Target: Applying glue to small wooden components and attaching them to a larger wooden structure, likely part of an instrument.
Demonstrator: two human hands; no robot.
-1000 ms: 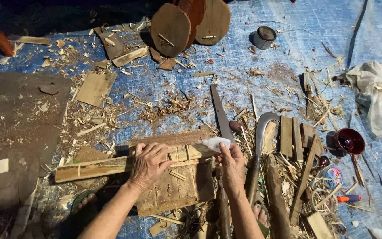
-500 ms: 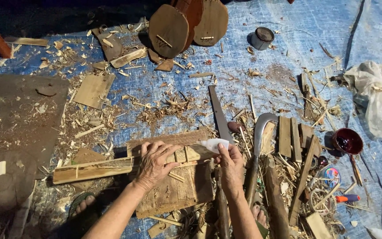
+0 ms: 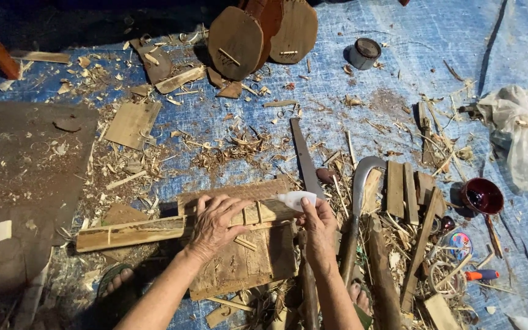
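Note:
My left hand (image 3: 215, 224) presses flat on a long wooden strip (image 3: 135, 231) that lies across a brown wooden board (image 3: 249, 260). My right hand (image 3: 319, 227) grips a small white squeeze bottle (image 3: 296, 198), its nozzle pointing left over the strip's right end. Short wooden pieces sit along the strip under my left fingers. Both forearms come up from the bottom edge.
A saw blade (image 3: 304, 157) and a curved sickle (image 3: 362, 183) lie right of my hands. Wooden slats (image 3: 406, 190), a dark red bowl (image 3: 481, 195), round wooden instrument bodies (image 3: 258, 33), a small tin (image 3: 364, 53), a white cloth (image 3: 520, 131) and shavings cover the blue tarp (image 3: 398, 79).
My left hand has shifted slightly right along the strip. The right hand has tilted the white bottle lower over the strip's end.

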